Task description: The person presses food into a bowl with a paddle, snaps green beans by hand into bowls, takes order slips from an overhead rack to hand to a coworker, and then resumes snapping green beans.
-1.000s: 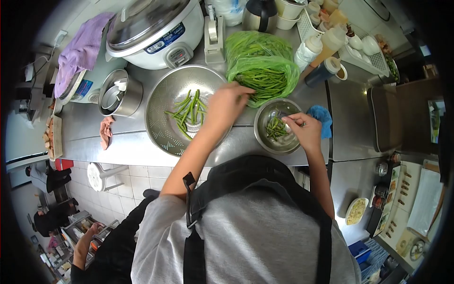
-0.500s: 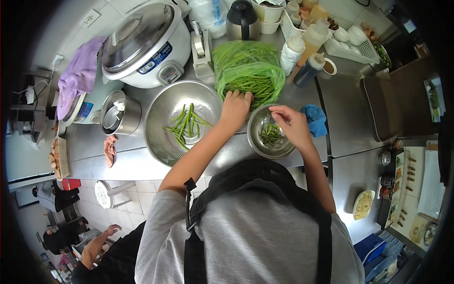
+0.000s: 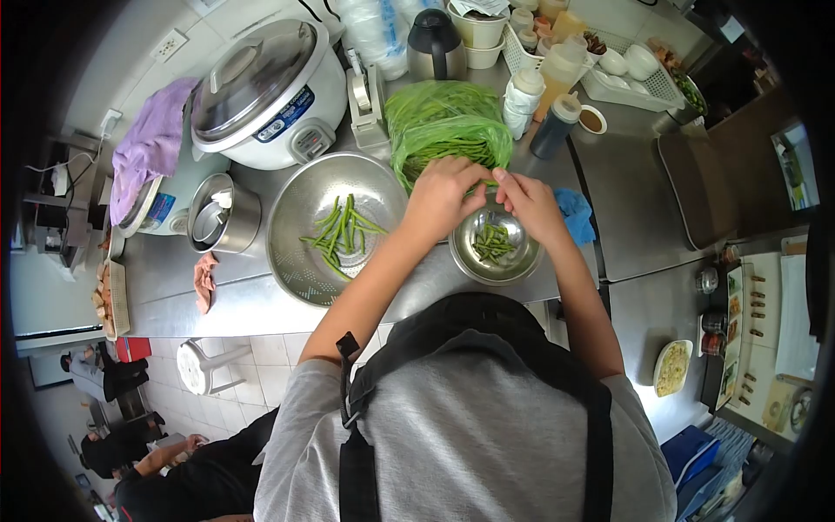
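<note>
- The left hand (image 3: 440, 197) is pinching one end of a green bean (image 3: 490, 183), its grip partly hidden from above.
- The right hand (image 3: 532, 209) is pinching the bean's other end, thumb and forefinger together.
- Both hands are working near each other, above the far rim of a steel mixing bowl (image 3: 470, 263), which is sitting by the front edge of the counter (image 3: 239, 291).
- Short bean pieces (image 3: 493, 244) are lying inside the bowl.
- A perforated steel colander (image 3: 293, 204) is standing left of the bowl, also toward the front edge, holding longer bean lengths (image 3: 348, 230).
- A green plastic bag (image 3: 445, 103) of beans is resting behind the hands, toward the back edge.
- A blue cloth (image 3: 574, 216) is lying near the counter's right edge.
</note>
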`<move>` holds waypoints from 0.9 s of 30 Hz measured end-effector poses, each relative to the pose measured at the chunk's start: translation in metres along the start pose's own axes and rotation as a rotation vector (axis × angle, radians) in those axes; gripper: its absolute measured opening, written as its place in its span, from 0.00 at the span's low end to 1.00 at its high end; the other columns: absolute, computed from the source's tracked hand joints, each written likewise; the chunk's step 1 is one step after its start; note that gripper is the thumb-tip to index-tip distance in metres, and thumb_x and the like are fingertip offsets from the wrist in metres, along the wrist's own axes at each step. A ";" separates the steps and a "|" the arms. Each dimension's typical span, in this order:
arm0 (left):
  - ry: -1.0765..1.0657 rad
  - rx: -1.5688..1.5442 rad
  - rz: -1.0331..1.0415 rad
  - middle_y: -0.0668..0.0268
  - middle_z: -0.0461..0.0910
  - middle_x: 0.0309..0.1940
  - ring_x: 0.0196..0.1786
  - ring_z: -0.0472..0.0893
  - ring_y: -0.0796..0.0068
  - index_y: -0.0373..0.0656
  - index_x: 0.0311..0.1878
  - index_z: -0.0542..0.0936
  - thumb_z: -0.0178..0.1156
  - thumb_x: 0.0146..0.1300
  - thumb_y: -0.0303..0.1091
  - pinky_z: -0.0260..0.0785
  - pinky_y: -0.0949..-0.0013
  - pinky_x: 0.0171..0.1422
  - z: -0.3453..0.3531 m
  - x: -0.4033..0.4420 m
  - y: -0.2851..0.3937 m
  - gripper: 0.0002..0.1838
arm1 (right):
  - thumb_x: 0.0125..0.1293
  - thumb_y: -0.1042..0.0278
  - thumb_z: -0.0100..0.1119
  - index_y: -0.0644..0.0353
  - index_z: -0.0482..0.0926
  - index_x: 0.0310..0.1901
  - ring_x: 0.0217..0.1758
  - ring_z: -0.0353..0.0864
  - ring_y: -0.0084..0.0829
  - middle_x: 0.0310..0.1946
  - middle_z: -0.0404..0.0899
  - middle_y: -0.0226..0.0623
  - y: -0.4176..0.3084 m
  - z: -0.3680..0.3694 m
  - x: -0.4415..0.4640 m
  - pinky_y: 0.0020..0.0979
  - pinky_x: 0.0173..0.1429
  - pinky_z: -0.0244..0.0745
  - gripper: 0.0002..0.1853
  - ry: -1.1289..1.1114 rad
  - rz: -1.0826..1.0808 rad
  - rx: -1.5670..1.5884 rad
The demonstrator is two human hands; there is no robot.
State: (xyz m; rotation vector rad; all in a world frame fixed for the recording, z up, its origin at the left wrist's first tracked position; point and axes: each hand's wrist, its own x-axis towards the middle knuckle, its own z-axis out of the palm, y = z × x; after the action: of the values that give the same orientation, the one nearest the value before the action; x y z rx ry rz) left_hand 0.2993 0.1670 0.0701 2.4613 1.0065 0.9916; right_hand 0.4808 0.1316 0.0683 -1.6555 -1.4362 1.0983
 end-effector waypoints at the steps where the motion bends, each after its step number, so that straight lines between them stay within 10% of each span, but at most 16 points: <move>1: 0.018 0.019 0.036 0.62 0.79 0.34 0.41 0.78 0.58 0.44 0.39 0.82 0.64 0.55 0.29 0.69 0.59 0.46 0.000 0.000 0.003 0.08 | 0.70 0.47 0.53 0.63 0.79 0.27 0.21 0.72 0.21 0.17 0.73 0.30 0.002 -0.001 -0.001 0.24 0.27 0.65 0.24 -0.045 0.017 0.086; 18: 0.196 -0.877 -0.632 0.66 0.84 0.37 0.37 0.81 0.83 0.36 0.51 0.81 0.61 0.65 0.27 0.73 0.79 0.39 0.027 -0.058 0.041 0.12 | 0.75 0.50 0.45 0.57 0.70 0.34 0.18 0.59 0.15 0.20 0.64 0.23 0.019 0.019 -0.048 0.21 0.23 0.55 0.19 -0.213 0.021 1.326; 27: 0.231 -1.102 -0.789 0.65 0.83 0.38 0.37 0.83 0.78 0.38 0.55 0.77 0.58 0.69 0.34 0.76 0.77 0.38 0.025 -0.051 0.023 0.15 | 0.74 0.50 0.46 0.64 0.79 0.40 0.22 0.66 0.16 0.27 0.73 0.29 0.045 0.026 -0.061 0.22 0.26 0.63 0.22 -0.402 0.057 0.424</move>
State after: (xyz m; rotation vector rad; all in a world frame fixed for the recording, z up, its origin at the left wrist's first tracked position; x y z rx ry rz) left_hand 0.3016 0.1140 0.0388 0.9600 0.9655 1.0982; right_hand 0.4733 0.0635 0.0271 -1.2254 -1.2752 1.7067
